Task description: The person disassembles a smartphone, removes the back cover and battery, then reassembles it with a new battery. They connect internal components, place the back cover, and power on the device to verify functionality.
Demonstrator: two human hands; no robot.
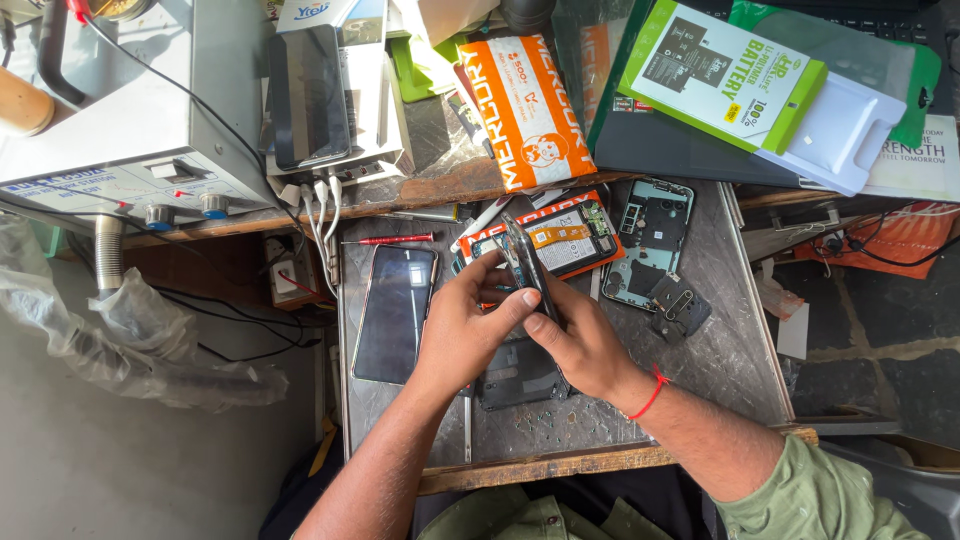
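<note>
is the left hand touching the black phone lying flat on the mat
Apart: the head view shows bare mat between the left hand and the black phone.

Left hand and right hand together over the lap; fingers curled, thumbs near.

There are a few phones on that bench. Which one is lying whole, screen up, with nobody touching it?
The dark phone lying flat, left of the left hand. The thin phone part is gripped on edge by both hands, and the teal phone frame lies opened up, innards showing.

Dark panel half-hidden under hands
</note>
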